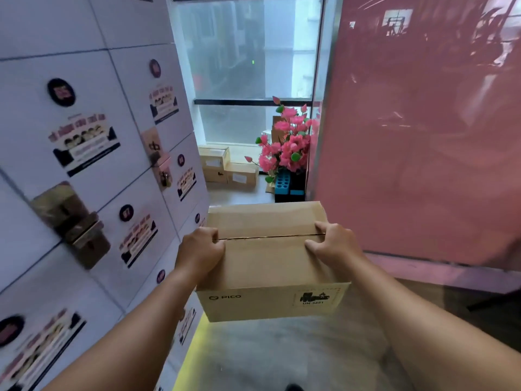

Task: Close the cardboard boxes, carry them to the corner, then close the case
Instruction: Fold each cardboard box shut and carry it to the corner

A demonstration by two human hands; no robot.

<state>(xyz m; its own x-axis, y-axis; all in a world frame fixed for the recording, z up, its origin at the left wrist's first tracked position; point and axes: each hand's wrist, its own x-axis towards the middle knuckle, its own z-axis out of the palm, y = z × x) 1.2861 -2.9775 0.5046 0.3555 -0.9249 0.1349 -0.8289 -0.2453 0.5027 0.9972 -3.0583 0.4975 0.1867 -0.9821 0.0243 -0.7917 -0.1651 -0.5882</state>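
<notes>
I hold a brown cardboard box (267, 266) in the air in front of me, its top flaps folded down with a thin seam between them. My left hand (198, 251) grips its left edge, thumb on the top by the seam. My right hand (334, 245) grips the right edge the same way. The box front shows a PICO logo and a black label. Several smaller cardboard boxes (225, 167) sit stacked on the floor in the far corner under the window. No case is in view.
White lockers (93, 170) with stickers and brass latches line the left side. A pink glossy panel (417, 136) forms the right wall. Pink artificial flowers (287, 142) in a black and blue holder stand by the corner. A narrow grey floor (282, 356) strip leads ahead.
</notes>
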